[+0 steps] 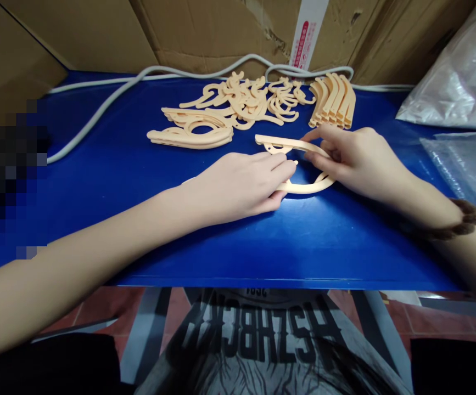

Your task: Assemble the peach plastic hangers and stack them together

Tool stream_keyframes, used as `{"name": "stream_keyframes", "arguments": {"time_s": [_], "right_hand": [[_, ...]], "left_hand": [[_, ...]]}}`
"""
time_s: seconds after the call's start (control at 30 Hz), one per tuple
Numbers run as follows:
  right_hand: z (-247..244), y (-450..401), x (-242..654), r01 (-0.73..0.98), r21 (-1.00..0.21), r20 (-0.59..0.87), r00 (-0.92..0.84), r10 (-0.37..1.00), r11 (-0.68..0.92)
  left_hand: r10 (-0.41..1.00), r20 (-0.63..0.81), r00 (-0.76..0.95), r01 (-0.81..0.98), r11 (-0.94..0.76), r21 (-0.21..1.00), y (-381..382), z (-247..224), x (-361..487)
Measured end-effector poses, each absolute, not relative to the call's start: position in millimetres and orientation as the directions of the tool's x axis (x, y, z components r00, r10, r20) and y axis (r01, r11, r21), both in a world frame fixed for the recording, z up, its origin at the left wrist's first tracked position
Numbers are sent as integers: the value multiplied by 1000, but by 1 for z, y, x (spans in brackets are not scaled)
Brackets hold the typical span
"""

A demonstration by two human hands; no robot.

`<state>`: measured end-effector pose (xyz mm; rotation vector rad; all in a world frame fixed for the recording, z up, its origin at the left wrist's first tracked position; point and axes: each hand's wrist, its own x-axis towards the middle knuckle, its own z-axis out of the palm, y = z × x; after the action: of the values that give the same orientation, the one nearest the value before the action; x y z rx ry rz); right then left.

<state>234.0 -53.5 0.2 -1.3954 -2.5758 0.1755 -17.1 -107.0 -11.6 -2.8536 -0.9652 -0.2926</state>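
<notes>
Cream curved plastic frame (307, 187), apparently part-joined, sits mid-scene at the flat blue bench (139, 247). Left hand (241, 181) grips its left portion; right hand (348, 156) pinches its far bar. Cream folded frames (180, 139), far left, appear complete; loose cream hooked parts (244, 101) and curved bars (333, 101), far right, appear unassembled.

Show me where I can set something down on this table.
Bare: left, between white cable and left forearm; front, between the left hand, right hand and the blue table's near edge. Crowded: centre, with the held cream frame; back middle, with loose cream pieces; right, with plastic bags.
</notes>
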Motion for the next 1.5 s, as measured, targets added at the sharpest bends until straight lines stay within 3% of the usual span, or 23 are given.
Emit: {"name": "stream_keyframes", "arguments": {"time_s": [0.27, 0.6, 1.13, 1.5], "right_hand": [[3, -55, 231, 819, -127, 62, -557, 829, 560], [7, -59, 228, 822, -70, -13, -567, 824, 565], [6, -60, 227, 799, -145, 17, -588, 809, 584], [5, -61, 228, 811, -140, 63, -566, 822, 568]], "left_hand": [[678, 130, 723, 681, -732, 30, -112, -7, -11], [696, 167, 699, 703, -711, 22, -112, -9, -9], [624, 221, 750, 644, -765, -26, -112, -12, -12], [702, 199, 684, 719, -694, -23, -116, -7, -7]]}}
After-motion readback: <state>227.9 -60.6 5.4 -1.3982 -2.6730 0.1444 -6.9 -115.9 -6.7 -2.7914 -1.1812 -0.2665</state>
